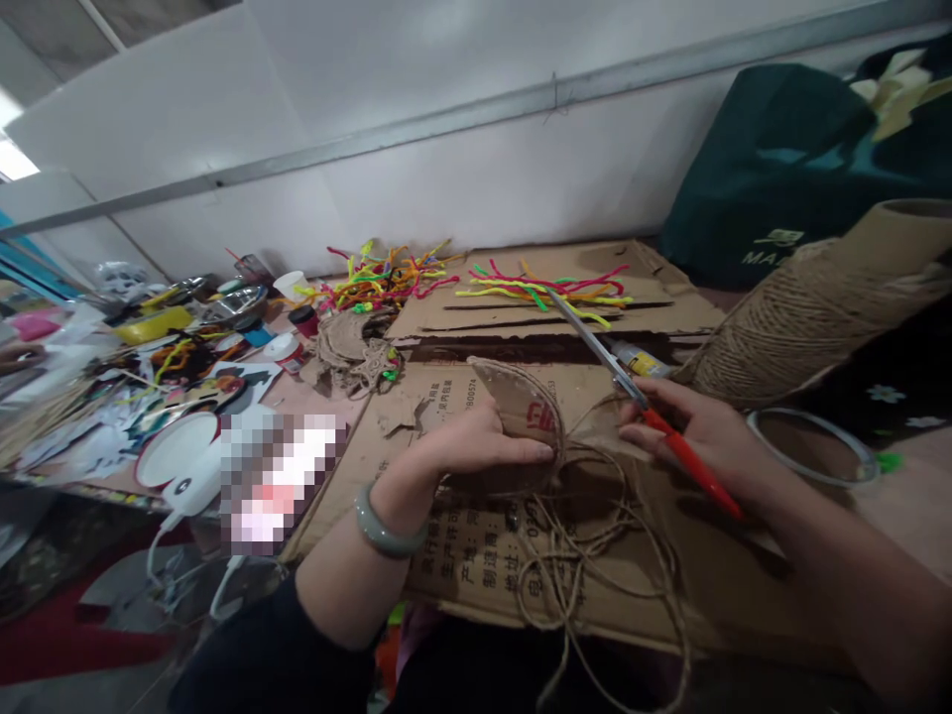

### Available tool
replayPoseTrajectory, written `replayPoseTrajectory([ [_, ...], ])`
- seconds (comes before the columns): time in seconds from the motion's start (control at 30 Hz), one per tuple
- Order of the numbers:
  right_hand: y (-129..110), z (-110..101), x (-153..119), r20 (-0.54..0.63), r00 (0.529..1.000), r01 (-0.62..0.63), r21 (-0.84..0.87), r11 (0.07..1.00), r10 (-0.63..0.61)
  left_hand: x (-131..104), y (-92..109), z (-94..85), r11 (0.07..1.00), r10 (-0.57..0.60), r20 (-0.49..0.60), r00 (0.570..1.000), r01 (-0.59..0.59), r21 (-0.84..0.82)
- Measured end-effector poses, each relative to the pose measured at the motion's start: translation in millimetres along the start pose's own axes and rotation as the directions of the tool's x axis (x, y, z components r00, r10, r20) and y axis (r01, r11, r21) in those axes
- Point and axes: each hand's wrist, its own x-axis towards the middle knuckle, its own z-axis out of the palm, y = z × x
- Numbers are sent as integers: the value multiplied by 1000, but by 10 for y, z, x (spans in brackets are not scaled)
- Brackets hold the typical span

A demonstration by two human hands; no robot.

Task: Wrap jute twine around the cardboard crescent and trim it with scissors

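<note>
My left hand (476, 441), with a green bangle at its wrist, is closed on a curved, see-through piece (521, 392) edged with twine. Its thumb presses along the corded rim, and part of the piece is hidden behind the fingers. In my right hand (691, 426) are scissors with red handles (695, 464), their long blades pointing up and left. Whether the blades are apart is hard to make out. Loose jute twine (554, 545) lies tangled below and between both hands, hanging over the cardboard's near edge.
Flattened cardboard (446, 496) covers the work surface. A large cone of twine (818, 317) leans at right, near a tape roll (814, 446) and a dark green bag (759, 169). Colourful pipe cleaners (557, 288) lie behind. Bowls, cups and a white glue gun-like device (200, 476) crowd the left.
</note>
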Motion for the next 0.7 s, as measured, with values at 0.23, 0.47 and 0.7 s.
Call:
replayPoseTrajectory([
  [0.23,-553,290,80,26,1000,0,341,940,-9,-2,32,35,991,103,7,995,-102,-85],
  [0.47,-667,451,135,-20,997,75,327,942,-72,26,-24,166,958,121,-11,993,-119,-262],
  [0.7,-536,433,94,21,998,-59,370,927,55,38,45,137,895,124,-142,982,-173,-412],
])
